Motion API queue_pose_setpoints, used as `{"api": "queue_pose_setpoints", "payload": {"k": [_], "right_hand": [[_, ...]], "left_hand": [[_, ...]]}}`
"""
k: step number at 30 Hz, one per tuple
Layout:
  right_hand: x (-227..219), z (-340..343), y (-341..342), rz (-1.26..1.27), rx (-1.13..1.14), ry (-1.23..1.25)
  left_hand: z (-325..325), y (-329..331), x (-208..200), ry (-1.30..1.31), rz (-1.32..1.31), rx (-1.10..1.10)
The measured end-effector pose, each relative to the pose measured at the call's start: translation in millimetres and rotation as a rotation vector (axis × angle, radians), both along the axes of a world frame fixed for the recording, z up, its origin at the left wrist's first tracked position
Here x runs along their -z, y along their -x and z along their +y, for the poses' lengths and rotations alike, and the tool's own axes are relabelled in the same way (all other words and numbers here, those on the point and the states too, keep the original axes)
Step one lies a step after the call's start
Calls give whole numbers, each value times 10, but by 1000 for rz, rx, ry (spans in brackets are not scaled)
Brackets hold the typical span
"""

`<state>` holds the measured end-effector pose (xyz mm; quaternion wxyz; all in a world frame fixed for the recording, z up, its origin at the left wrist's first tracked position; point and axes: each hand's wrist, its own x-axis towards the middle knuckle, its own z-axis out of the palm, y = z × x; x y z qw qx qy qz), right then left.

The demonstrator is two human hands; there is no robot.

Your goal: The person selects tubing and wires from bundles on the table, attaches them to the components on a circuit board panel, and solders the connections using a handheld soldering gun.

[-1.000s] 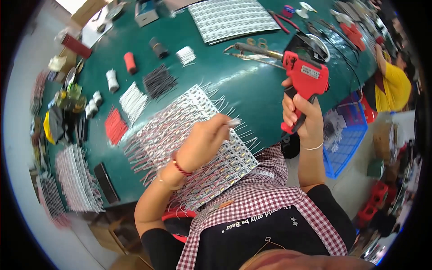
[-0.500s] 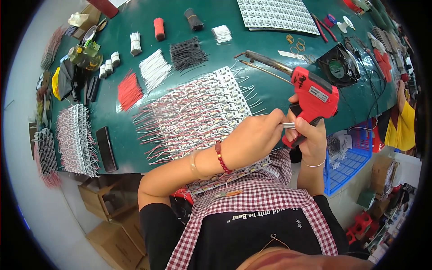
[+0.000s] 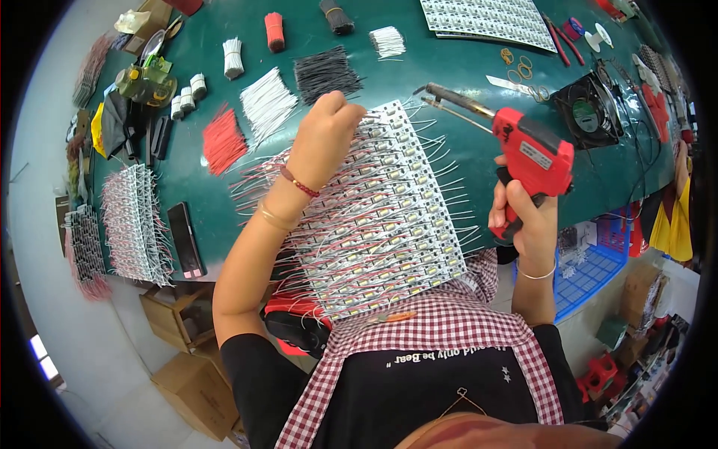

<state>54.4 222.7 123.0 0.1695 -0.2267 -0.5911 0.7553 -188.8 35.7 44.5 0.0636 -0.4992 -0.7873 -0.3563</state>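
Observation:
My right hand point(image 3: 523, 217) is closed round the grip of a red soldering gun point(image 3: 535, 153), whose tip points up and left, to the right of the circuit board panel. My left hand point(image 3: 327, 138) hovers over the far end of the large white circuit board panel point(image 3: 389, 217), its fingers pinched together; what they hold, if anything, is too small to make out. Rows of red and white wires stick out along the panel. Behind that hand lies a pile of black wires point(image 3: 325, 75), with white wires point(image 3: 268, 105) and red wires point(image 3: 224, 141) to its left.
Bundled wires point(image 3: 274, 32) and a stack of board panels point(image 3: 490, 21) are at the back. On the right are scissors point(image 3: 516, 86), a black fan point(image 3: 587, 111) and a blue crate point(image 3: 594, 269). A phone point(image 3: 185, 239) and wired panels point(image 3: 134, 224) lie left.
My left hand has left the white wires beside my right hand and moved far and left over the panel. The panel shows more fully; my right hand still grips the soldering gun.

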Motion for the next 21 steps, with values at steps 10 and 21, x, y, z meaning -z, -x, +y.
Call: {"api": "queue_pose_setpoints", "payload": {"k": [10,21], "right_hand": [[168,-119,212,-282,-57,-133],[135,-208,272,-375,-22,-184]], "left_hand": [[83,136,166,7,204,218],[68,142,174,-8,176,216]]}}
